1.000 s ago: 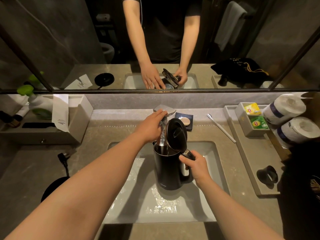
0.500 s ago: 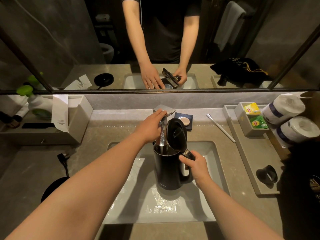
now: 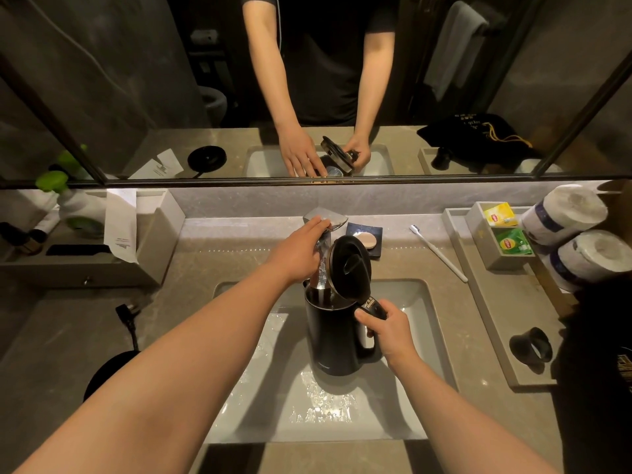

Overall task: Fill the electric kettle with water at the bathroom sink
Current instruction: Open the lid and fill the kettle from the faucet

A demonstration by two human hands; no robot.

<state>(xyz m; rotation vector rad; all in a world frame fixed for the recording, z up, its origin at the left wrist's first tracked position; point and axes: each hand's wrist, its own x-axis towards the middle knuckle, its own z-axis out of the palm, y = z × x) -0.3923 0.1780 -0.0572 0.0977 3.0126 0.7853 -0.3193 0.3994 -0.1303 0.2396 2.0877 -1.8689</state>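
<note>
A black electric kettle stands upright in the white sink basin with its lid flipped up. My right hand grips the kettle's handle on its right side. My left hand rests on the flat metal faucet handle above the kettle. A stream of water falls from the faucet into the kettle's open mouth. Water glistens on the basin floor in front of the kettle.
The kettle's round base and plug lie on the counter at left. A soap dish and toothbrush sit behind the sink. At right are a tray with tea bags, paper rolls and a black cup.
</note>
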